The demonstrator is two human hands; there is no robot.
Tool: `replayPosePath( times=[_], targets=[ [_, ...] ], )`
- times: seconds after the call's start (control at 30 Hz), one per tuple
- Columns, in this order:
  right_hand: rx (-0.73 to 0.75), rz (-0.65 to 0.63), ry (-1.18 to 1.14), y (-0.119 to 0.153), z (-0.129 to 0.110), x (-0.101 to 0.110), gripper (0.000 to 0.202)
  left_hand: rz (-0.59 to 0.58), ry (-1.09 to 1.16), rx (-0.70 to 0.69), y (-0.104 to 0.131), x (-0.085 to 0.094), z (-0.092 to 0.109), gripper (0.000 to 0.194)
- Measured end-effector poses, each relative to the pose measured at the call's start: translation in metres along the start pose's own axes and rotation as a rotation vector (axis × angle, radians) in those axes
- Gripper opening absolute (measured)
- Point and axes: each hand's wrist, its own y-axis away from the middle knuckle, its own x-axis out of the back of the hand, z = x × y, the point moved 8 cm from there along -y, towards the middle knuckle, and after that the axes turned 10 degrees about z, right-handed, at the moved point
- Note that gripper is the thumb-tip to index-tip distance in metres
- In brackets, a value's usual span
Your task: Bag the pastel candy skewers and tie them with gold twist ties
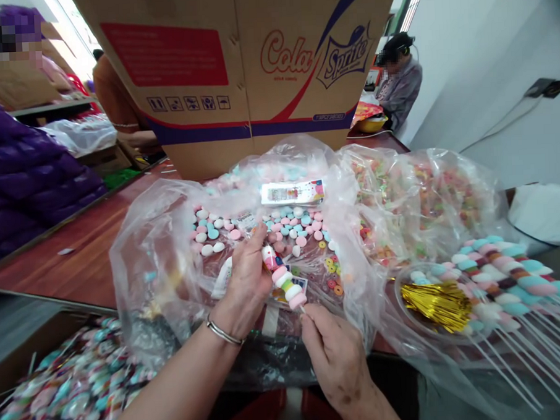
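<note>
Candy skewer [289,285] in both hands, held on a slant over the near side of the table [89,255], its sweets stacked pink, white and green along a thin stick. The person's left hand [248,273], with a silver bangle [224,333] at the wrist, is curled around the upper end, where a small printed wrapper [271,257] shows beside the fingers; from here I can't tell whether it goes around the sweets. The right hand [335,350] is narrowed to a pinch, thumb and finger closed on the stick just below the lowest pink sweet.

Beyond the hands, loose sweets [299,224] in pink, blue and white lie scattered within a spread of clear plastic [146,240], with little coloured candy rings [333,276] to their right. A stack of printed packets [291,192] sits behind the sweets, and a big cardboard box [201,114] marked Cola and Sprite stands at the back. Over on the right, more skewers [510,280] lie in a heap with their white sticks pointing toward us, touching a bunch of gold strips [435,305]. Down at the lower left, a carton [17,351] is piled with colourful wrapped sweets [74,386].
</note>
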Motion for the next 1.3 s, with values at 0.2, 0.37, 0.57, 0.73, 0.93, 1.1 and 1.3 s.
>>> replayPosePath(
  times=[0.2, 0.37, 0.57, 0.73, 0.93, 1.1, 1.3],
  targets=[
    [0.221, 0.21, 0.253, -0.004, -0.017, 0.011, 0.021, -0.016, -0.035, -0.13, 0.004, 0.002, 0.004, 0.021],
    [0.141, 0.223, 0.169, -0.004, -0.008, 0.012, 0.019, 0.066, -0.027, -0.194, 0.002, 0.006, 0.008, 0.023],
    [-0.611, -0.185, -0.438, 0.008, 0.034, -0.019, 0.032, 0.044, -0.061, -0.19, -0.002, 0.006, 0.005, 0.029],
    [-0.904, -0.182, -0.717, 0.016, 0.041, -0.03, 0.031, 0.022, -0.06, -0.178, -0.001, 0.006, 0.001, 0.03],
    [-0.623, -0.106, -0.43, 0.007, 0.039, -0.026, 0.031, 0.002, -0.094, -0.131, 0.007, 0.002, -0.008, 0.031],
    [0.13, 0.217, 0.273, -0.007, -0.002, -0.006, 0.02, -0.003, -0.136, -0.099, 0.017, 0.002, -0.02, 0.033],
    [0.047, 0.129, 0.074, -0.014, 0.01, -0.003, 0.023, -0.033, -0.043, 0.0, 0.012, 0.002, -0.015, 0.012]
  ],
)
